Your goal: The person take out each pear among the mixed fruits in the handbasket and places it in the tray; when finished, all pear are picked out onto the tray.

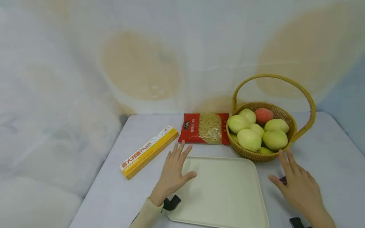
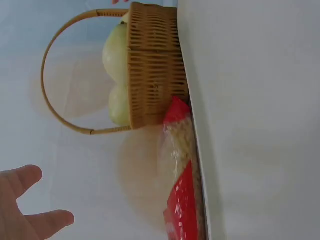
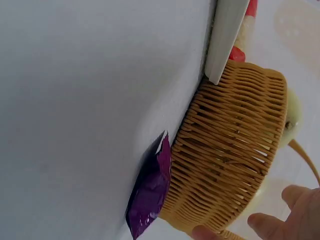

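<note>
pale tray [image 1: 222, 190] on white desk [image 1: 336, 158]
far left, yellow pasta box [image 1: 149, 152]; left hand [image 1: 174, 172] over tray's edge, fingers [image 1: 185, 153] spread wide, holding nothing; red pasta bag [image 1: 211, 128] behind tray; fruit basket [image 1: 246, 154]; right hand [image 1: 302, 188] near basket and purple packet [image 3: 150, 192], fingers apart, holding nothing.

head: bright, diffuse, faint shadows; left wrist: hazy; right wrist: dimmer, glints on purple packet [image 3: 150, 192]

Setting: a tabletop with food; home or studio cannot be told.
Backdrop [image 1: 196, 57]: pale draped cloth, large blurred orange rounds.
Table [image 1: 328, 142]: white surface bearing pasta box [image 1: 149, 152] and fruit basket [image 1: 248, 155].
</note>
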